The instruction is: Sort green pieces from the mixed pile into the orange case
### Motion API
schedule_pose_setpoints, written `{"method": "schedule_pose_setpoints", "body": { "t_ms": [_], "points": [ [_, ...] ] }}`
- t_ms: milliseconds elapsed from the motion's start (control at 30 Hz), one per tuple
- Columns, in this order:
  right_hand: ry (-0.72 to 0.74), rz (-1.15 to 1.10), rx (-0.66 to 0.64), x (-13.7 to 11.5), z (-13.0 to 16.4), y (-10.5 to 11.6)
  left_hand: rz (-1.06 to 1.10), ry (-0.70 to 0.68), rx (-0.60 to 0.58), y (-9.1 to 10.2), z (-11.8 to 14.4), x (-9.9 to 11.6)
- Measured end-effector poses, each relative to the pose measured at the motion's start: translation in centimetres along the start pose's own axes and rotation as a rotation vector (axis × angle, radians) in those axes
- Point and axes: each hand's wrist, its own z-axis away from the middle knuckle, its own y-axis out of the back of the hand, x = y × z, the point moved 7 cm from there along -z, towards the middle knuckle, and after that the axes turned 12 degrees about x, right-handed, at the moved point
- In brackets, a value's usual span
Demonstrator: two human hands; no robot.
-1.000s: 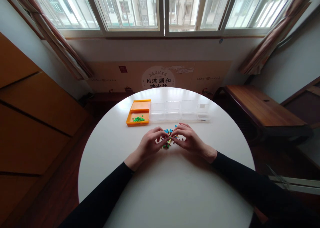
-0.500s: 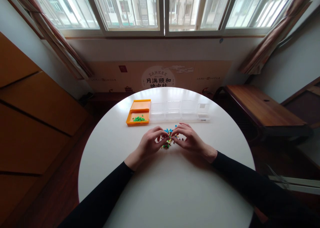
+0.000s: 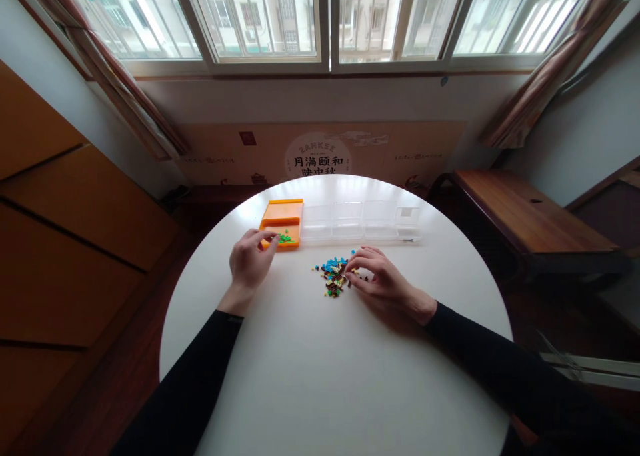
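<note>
My left hand (image 3: 251, 256) is over the front section of an orange plastic box (image 3: 281, 209), with thumb and fingers drawn together. Anything between those fingertips is too small to make out. Small green toy bricks (image 3: 285, 237) lie in that section, partly covered by the fingers. On the white table, a loose pile of tiny bricks (image 3: 334, 275) mixes blue, brown, yellow and green. My right hand (image 3: 381, 279) rests at the pile's right edge, fingers curled and thumb near the index fingertip. What this hand holds, if anything, cannot be seen.
A row of clear plastic boxes (image 3: 360, 229) stretches right from the orange one. The round white table (image 3: 325, 376) has a curved far edge near the wall. A wooden bench (image 3: 535, 209) stands off to the right.
My left hand has moved from the pile, up and left, to the orange box. The right hand stays beside the pile, and more of the bricks show.
</note>
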Motion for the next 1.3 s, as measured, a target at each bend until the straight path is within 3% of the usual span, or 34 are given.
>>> {"method": "schedule_pose_setpoints", "body": {
  "t_ms": [100, 200, 333, 433, 533, 667, 833, 1300],
  "points": [
    [-0.003, -0.001, -0.007, -0.1, 0.0, -0.1, -0.074, 0.034, 0.022, 0.2, -0.4, -1.7],
    [-0.006, -0.01, -0.005, -0.2, -0.1, 0.0, -0.094, 0.014, 0.017, 0.1, -0.3, -1.9],
    [-0.009, -0.008, 0.001, -0.1, -0.1, 0.2, -0.057, -0.033, 0.013, 0.1, 0.1, -0.5],
    [-0.017, 0.002, 0.008, 0.1, -0.1, 0.4, 0.088, -0.092, -0.033, 0.1, 0.6, 1.6],
    [-0.019, -0.01, 0.008, 0.1, -0.1, 0.5, 0.306, -0.204, -0.195, -0.3, 1.8, 4.7],
    [0.025, -0.035, -0.028, -0.3, -0.1, 0.2, 0.51, -0.342, -0.506, -1.1, 4.5, 8.5],
    [0.122, -0.059, -0.111, -1.2, 0.3, -0.6, 0.605, -0.368, -0.666, -1.9, 6.6, 10.1],
    [0.213, 0.06, -0.141, -1.6, 0.8, -1.4, 0.598, -0.446, -0.603, -1.6, 6.7, 11.4]
  ]
}}
